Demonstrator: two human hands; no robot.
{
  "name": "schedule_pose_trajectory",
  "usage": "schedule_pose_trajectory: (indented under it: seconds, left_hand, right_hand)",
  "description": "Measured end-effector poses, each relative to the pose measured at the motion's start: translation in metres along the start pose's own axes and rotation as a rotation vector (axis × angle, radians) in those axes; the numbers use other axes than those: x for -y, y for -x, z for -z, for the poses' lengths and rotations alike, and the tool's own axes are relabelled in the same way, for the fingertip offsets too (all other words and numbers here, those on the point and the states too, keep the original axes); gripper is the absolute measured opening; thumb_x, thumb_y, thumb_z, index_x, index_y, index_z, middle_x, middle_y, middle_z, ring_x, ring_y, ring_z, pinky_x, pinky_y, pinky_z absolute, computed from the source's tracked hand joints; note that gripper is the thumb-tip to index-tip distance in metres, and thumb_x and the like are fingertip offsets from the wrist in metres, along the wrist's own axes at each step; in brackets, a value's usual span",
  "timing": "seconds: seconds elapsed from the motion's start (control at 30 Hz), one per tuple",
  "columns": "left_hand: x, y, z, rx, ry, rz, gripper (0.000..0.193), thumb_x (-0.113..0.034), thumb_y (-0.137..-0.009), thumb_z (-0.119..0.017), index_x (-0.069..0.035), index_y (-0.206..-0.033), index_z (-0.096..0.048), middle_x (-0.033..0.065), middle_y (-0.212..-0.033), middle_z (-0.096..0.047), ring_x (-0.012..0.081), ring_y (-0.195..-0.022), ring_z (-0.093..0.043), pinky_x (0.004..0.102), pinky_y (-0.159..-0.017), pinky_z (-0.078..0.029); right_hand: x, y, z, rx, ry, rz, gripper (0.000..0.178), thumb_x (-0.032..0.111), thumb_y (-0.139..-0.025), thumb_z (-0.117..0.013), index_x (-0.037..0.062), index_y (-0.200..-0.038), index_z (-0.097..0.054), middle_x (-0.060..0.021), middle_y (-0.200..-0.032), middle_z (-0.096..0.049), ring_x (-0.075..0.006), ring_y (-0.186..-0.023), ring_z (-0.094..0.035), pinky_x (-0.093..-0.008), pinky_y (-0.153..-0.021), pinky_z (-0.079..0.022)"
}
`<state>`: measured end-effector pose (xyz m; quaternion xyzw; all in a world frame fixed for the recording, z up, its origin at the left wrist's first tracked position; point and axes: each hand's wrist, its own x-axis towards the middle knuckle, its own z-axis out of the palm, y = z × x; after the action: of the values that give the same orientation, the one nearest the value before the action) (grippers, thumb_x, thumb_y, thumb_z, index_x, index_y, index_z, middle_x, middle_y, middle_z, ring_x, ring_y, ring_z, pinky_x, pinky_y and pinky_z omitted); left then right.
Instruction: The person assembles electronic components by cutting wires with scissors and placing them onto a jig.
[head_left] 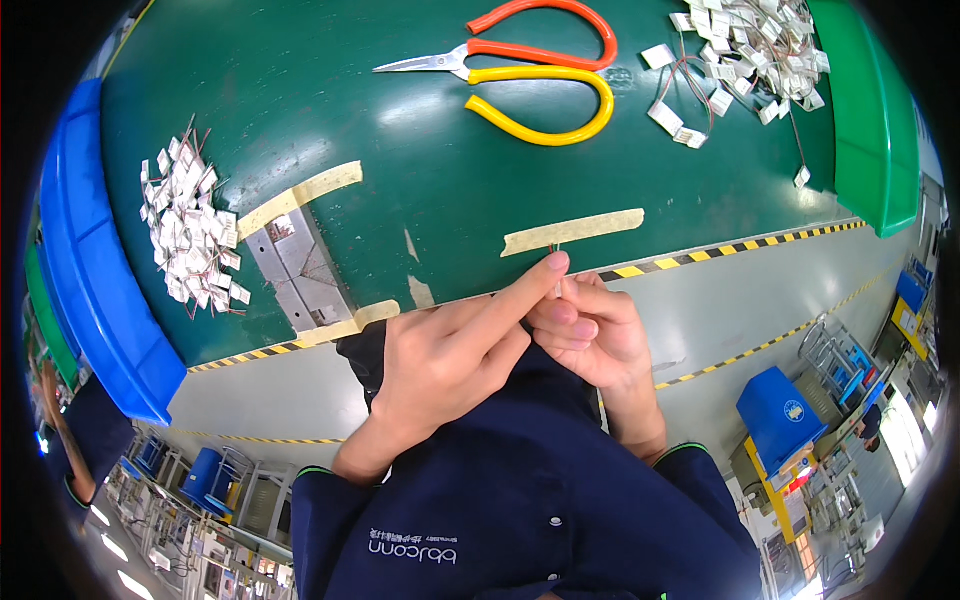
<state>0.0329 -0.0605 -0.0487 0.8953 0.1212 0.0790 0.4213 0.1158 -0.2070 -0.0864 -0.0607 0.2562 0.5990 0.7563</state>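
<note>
My left hand (450, 350) and my right hand (600, 330) meet just off the table's near edge. Between their fingertips is a small white wired piece (556, 291), with thin dark wire ends poking up past my left index fingertip. The fingers of both hands are closed round it and hide most of it. Just beyond them, a strip of masking tape (575, 231) sticks to the green table (430, 170). Left of my hands, a metal fixture plate (300, 268) is taped down at two ends.
Small white wired pieces lie in a left heap (190, 225) and a far-right heap (750, 50). Scissors (540, 75) with red and yellow handles lie at the back. A blue bin (95, 250) and green bin (865, 120) flank the table. Another person's arm (65, 430) shows far left.
</note>
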Motion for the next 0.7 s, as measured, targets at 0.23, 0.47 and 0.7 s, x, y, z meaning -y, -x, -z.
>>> schedule_pose_trajectory:
  seconds: [0.23, 0.47, 0.7]
  left_hand:
    - [-0.010, 0.004, -0.008, -0.127, 0.518, 0.114, 0.033, 0.005, -0.074, -0.064, -0.001, -0.107, -0.062, 0.0035, -0.067, -0.062, 0.0090, -0.052, -0.055, 0.0213, -0.050, -0.045]
    - [-0.014, 0.028, 0.002, -0.304, 0.731, 0.171, 0.021, 0.003, -0.074, -0.071, 0.003, -0.094, -0.065, 0.0112, -0.081, -0.064, 0.0158, -0.070, -0.064, 0.0245, -0.062, -0.050]
    - [0.003, 0.048, 0.040, -0.508, 0.758, 0.238, 0.016, 0.008, -0.071, -0.071, 0.003, -0.085, -0.066, 0.0162, -0.086, -0.063, 0.0205, -0.076, -0.062, 0.0277, -0.067, -0.050]
  right_hand:
    - [0.002, 0.012, -0.010, -0.077, 0.178, 0.059, 0.018, 0.011, -0.093, -0.050, -0.0039, -0.091, -0.059, -0.0032, -0.067, -0.052, -0.0058, -0.049, -0.041, -0.0197, -0.045, -0.034]
    - [-0.027, 0.018, -0.048, -0.160, 0.972, 0.473, 0.006, -0.002, -0.086, -0.057, -0.0057, -0.088, -0.062, -0.0119, -0.074, -0.061, -0.0097, -0.055, -0.053, -0.0202, -0.048, -0.041]
    - [-0.032, -0.011, -0.095, 0.071, 1.744, 0.481, 0.013, -0.002, -0.084, -0.061, -0.0033, -0.097, -0.065, -0.0102, -0.079, -0.064, -0.0146, -0.066, -0.061, -0.0245, -0.059, -0.048]
